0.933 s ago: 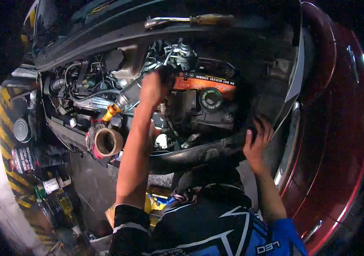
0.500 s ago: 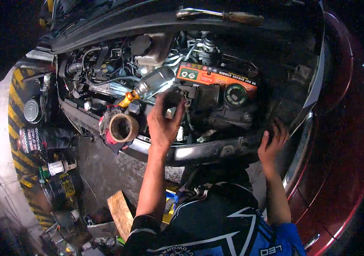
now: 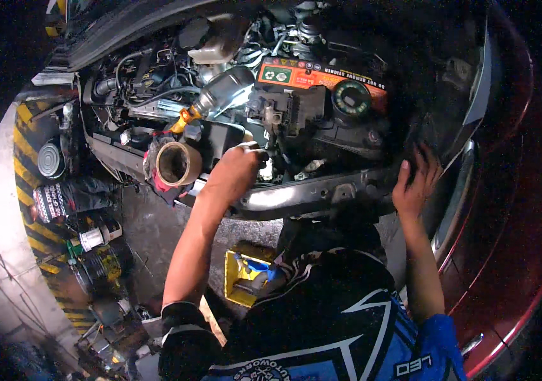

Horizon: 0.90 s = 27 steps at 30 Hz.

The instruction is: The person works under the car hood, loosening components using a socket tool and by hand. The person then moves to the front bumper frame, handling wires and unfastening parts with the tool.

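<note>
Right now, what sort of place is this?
Likely a car repair garage: black rectangular orange-labelled battery in an open engine bay, dark red car bodywork, black-and-yellow striped border.

On my remote feed I see glossy metal on the crossbar [image 3: 296,195] between left hand [image 3: 236,173] and right hand [image 3: 418,184], glossy bodywork [image 3: 506,273] rightward, a smooth ring-shaped roll [image 3: 193,165] leftward.

The left hand [image 3: 236,170] hides its palm and anything within it.
</note>
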Available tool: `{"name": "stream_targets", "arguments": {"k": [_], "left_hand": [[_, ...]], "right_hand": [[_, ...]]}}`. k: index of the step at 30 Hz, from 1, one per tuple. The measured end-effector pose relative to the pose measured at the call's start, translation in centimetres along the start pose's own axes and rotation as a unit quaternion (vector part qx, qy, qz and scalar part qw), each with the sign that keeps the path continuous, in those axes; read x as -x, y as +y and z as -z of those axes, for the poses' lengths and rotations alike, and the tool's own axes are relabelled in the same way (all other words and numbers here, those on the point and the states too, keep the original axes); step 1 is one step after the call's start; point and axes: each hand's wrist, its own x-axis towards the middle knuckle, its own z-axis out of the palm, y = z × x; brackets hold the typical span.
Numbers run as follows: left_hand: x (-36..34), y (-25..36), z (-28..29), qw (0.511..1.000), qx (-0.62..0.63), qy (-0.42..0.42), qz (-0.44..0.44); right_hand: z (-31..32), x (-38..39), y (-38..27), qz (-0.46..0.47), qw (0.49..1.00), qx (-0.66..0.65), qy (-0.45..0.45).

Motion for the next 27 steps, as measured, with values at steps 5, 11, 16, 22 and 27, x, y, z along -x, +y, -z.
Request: {"name": "stream_targets", "arguments": {"k": [5, 11, 16, 22, 27], "left_hand": [[-1.7, -1.6, -2.4, 0.989, -0.066, -0.131, 0.006], [-1.8, -2.3, -3.5, 0.990, -0.063, -0.062, -0.106], [-2.5, -2.0, -3.0, 0.985, -0.088, -0.095, -0.115], [-2.8, -0.4, -1.9, 0.993, -0.029, -0.100, -0.055], [-3.2, 0.8, -0.7, 0.982, -0.069, -0.172, -0.033]], "right_hand": [[0.0, 0.2, 0.4, -0.016, 1.000, -0.001, 0.003], [-0.4, 0.6, 0.9, -0.030, 0.999, -0.026, 0.010], [0.0, 0.4, 0.6, -0.037, 0.999, 0.005, 0.001], [0.0, 0.1, 0.8, 0.002, 0.999, -0.041, 0.032], [0.2, 0.2, 0.9, -0.011, 1.000, -0.015, 0.014]]}}
